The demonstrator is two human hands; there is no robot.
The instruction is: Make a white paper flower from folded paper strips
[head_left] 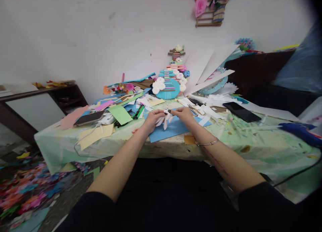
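Observation:
Between my hands, above the table's middle, is a small white paper piece [165, 122] with loose petal-like strips hanging down. My left hand [151, 120] pinches it from the left, thumb and fingers together. From the right, my right hand [184, 115] pinches its upper edge, the fingertips of both hands nearly touching. Below them lies a blue paper sheet [161, 135]. Just behind stands a craft piece with a round turquoise base [173, 89], coloured sticks and white paper flowers [158, 85].
A blue glue gun [299, 129] with a black cord lies at the right, near a dark phone [242, 112]. Another phone [89, 118], green paper [120, 114] and a green cutter [138, 112] lie left. Scissors [193, 110] and white paper scraps sit right of my hands.

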